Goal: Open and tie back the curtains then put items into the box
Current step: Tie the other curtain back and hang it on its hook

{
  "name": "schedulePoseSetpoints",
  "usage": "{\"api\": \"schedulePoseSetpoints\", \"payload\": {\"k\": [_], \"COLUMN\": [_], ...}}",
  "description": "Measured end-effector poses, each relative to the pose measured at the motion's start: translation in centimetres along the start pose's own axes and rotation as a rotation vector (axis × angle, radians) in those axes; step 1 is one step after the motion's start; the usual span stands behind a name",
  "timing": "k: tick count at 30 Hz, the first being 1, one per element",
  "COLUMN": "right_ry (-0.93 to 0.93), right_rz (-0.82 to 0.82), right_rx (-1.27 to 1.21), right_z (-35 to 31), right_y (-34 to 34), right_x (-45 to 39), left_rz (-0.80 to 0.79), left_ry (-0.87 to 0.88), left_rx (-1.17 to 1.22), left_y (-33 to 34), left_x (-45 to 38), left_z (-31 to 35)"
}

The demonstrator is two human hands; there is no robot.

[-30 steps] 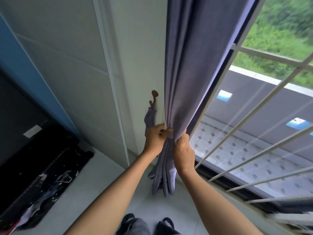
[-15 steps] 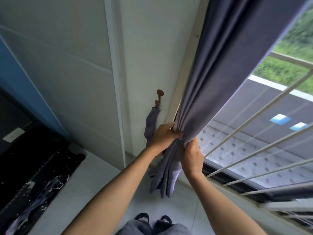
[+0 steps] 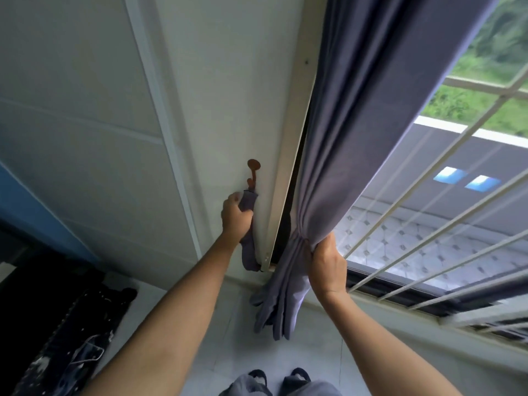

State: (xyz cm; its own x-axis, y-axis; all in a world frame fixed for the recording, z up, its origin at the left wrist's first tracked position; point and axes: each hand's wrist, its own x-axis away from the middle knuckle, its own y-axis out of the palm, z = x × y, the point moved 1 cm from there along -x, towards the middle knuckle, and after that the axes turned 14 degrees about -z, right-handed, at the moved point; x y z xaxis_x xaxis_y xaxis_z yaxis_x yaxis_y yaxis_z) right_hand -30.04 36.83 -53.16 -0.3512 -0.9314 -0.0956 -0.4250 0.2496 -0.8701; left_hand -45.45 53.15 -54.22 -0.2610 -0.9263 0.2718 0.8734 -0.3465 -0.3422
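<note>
While the curtain (image 3: 357, 144) hangs from the upper right of the frame down to the lower middle, its folds are bunched together at the centre, where the right hand (image 3: 325, 261) is closed around the gathered cloth. Below that grip the loose end spills onto the pale floor (image 3: 200, 324). Left of centre, the left hand (image 3: 235, 215) is closed on the tieback (image 3: 248, 247), a strip of the same grey-purple cloth that hangs from a brown hook (image 3: 253, 174) on the white wall (image 3: 214, 81). A pale window frame (image 3: 288, 155) runs between tieback and curtain, keeping them apart. White bars (image 3: 428, 224) cross the window at right. No box is in view.
</note>
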Motion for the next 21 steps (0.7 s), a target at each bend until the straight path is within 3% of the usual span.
{"api": "schedulePoseSetpoints", "payload": {"k": [4,9,17,21], "right_ry": [0.036,0.054,0.153,0.106], "right_rz": [-0.009,-0.038,-0.123,-0.176], "right_rx": [-0.055,-0.11,-0.267,-0.34], "right_z": [-0.4,-0.7,-1.7,-1.7], "right_y": [0.2,-0.1,-0.9,-1.2], "right_x": [-0.1,-0.1,0.0,0.1], "left_rz": [-0.161,-0.262,-0.166,-0.18], "left_ry": [-0.054,-0.032,-0.033,-0.078], "left_rx": [-0.153,-0.03,0.034,0.275], "left_y": [0.2,0.2,-1.0,0.4], "left_x": [-2.2,1.2,6.7,9.7], "left_z": [-2.0,-2.3,-3.2,-2.6]}}
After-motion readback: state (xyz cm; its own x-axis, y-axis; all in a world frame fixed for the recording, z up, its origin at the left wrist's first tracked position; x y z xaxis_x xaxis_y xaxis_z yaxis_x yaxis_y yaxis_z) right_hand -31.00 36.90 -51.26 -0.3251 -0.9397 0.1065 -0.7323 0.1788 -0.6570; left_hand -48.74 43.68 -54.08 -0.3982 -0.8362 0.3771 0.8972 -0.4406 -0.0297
